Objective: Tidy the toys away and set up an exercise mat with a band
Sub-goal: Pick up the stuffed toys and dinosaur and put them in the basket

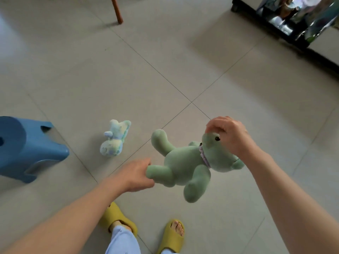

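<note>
A green plush bear point(185, 164) with a lilac frilled collar hangs in the air above the tiled floor, stretched between both hands. My right hand point(229, 136) grips its head from above. My left hand point(135, 176) is closed around one of its limbs at the lower left. A smaller pastel plush toy point(114, 139), pale blue, green and yellow, lies on the floor to the left of the bear, untouched. No mat or band is in view.
A blue plastic stool point(27, 147) lies tipped on the floor at the left. A wooden furniture leg point(117, 10) stands at the top. A dark low cabinet point(293, 28) fills the top right corner. My feet in yellow slippers point(172, 237) are at the bottom.
</note>
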`<state>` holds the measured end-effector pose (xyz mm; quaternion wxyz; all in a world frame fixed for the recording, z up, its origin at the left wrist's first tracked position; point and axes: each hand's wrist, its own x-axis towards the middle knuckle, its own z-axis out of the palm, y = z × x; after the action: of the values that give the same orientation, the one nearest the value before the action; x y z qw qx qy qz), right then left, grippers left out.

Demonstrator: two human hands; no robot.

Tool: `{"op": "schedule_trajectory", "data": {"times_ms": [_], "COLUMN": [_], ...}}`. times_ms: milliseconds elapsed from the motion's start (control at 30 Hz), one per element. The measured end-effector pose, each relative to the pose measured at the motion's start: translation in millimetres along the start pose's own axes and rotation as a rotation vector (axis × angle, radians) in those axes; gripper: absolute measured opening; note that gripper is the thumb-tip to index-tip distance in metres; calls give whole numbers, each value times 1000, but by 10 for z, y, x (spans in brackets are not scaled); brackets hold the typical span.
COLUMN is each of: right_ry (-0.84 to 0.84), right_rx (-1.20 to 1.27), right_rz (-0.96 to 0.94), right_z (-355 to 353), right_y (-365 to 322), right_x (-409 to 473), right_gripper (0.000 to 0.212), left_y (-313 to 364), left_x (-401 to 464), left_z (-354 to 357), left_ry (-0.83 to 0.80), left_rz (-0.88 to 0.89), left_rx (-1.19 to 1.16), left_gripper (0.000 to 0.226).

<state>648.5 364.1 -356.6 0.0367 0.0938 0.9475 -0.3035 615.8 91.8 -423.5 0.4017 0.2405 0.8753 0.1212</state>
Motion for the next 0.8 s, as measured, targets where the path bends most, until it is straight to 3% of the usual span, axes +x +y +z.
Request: {"op": "schedule_trajectory", "data": {"times_ms": [100, 233, 467, 567, 800], "right_ry": [162, 90, -68, -122, -282], "right_rx": [110, 175, 236, 248, 175], "right_rz": [135, 201, 165, 156, 135], "right_z": [269, 712, 1635, 1951, 2688], "right_y": [-244, -560, -1323, -1621, -2162], "right_x": [218, 454, 862, 1021, 1373], "right_gripper": [18, 17, 14, 16, 20], "left_y": [-409, -914, -1839, -2157, -2771], "left_x": [-116, -286, -663, -757, -838], "left_z": [-64, -88, -46, -100, -146], "left_ry": [11, 56, 325, 439, 560], "left_rz": [-76, -196, -504, -573, -618], "left_rx": [-290, -746, -1629, -1789, -1874], "left_gripper": [24, 40, 21, 15, 15]}}
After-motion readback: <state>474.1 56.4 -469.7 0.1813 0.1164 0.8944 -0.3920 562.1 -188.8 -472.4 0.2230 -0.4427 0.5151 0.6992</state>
